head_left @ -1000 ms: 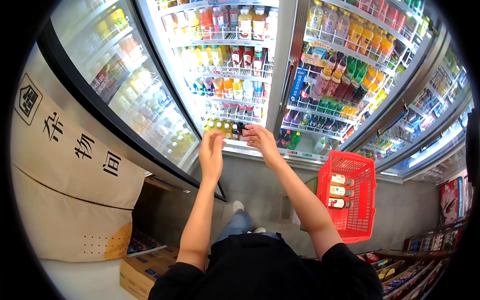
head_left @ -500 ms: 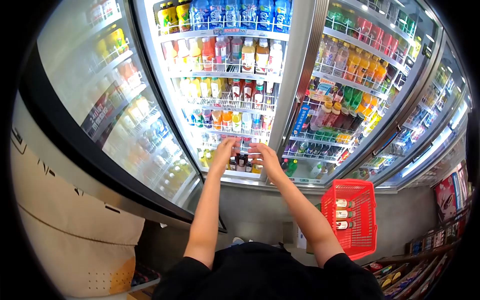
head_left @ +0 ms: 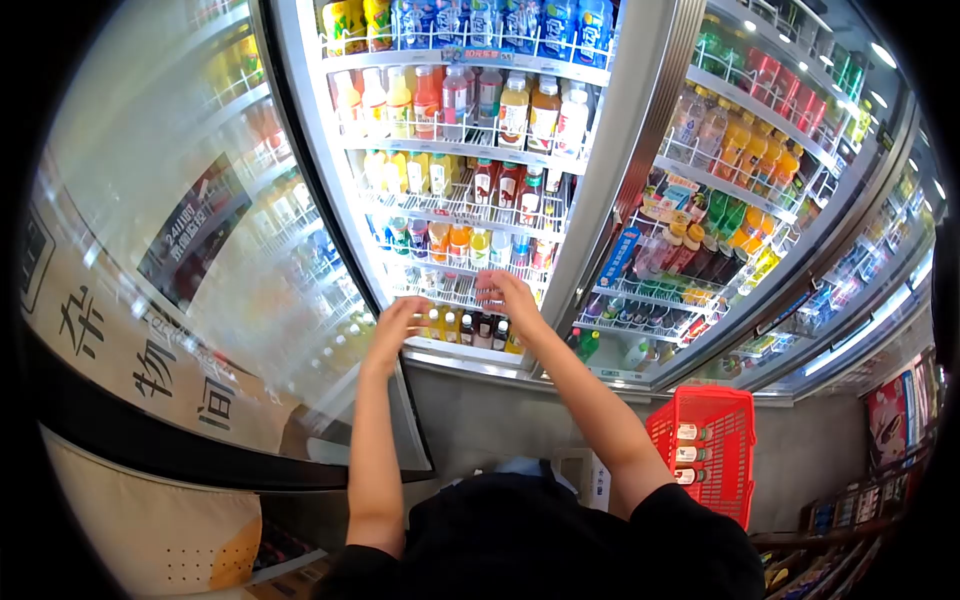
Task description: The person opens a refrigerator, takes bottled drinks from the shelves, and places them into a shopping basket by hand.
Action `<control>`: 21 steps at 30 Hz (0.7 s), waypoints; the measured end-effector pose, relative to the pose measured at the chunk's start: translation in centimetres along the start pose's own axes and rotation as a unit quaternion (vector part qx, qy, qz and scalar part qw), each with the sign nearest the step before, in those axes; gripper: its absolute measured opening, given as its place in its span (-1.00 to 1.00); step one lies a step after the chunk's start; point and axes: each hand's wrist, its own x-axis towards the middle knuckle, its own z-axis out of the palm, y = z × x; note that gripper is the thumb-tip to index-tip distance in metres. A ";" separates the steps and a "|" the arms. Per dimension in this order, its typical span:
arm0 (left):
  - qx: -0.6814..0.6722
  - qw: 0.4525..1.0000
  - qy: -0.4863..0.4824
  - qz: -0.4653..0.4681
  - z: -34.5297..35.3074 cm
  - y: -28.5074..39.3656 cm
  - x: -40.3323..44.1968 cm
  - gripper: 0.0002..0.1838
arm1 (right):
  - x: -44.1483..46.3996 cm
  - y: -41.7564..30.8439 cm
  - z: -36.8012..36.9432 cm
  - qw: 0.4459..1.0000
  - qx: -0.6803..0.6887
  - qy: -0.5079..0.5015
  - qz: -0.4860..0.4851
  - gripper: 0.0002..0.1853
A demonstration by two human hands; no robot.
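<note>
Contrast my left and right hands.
The left hand shows lower in the picture than the right hand. The left hand is nearer the open glass door; the right hand is nearer the red basket. Both appear empty, fingers bent.

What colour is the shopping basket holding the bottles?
The basket is red, shown best in the head view.

The left hand (head_left: 396, 334) and right hand (head_left: 513, 299) hover apart, loosely curved, before the lit fridge (head_left: 470, 354); at right, a red basket (head_left: 738, 440) holds three bottles (head_left: 688, 454).
</note>
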 end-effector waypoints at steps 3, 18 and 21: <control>0.029 0.999 0.004 -0.028 0.8 -0.3 2.0 -0.62 | 2.0 1.0 -2.9 1.000 0.010 0.013 -0.006 -0.61; -0.087 0.994 -0.062 -0.007 16.8 -2.2 17.1 -0.52 | 6.6 1.4 -13.1 0.999 0.005 0.044 0.008 -0.48; -0.090 0.995 -0.047 0.000 17.0 -3.9 21.3 -0.48 | 10.1 2.9 -13.6 0.999 0.018 0.045 0.000 -0.43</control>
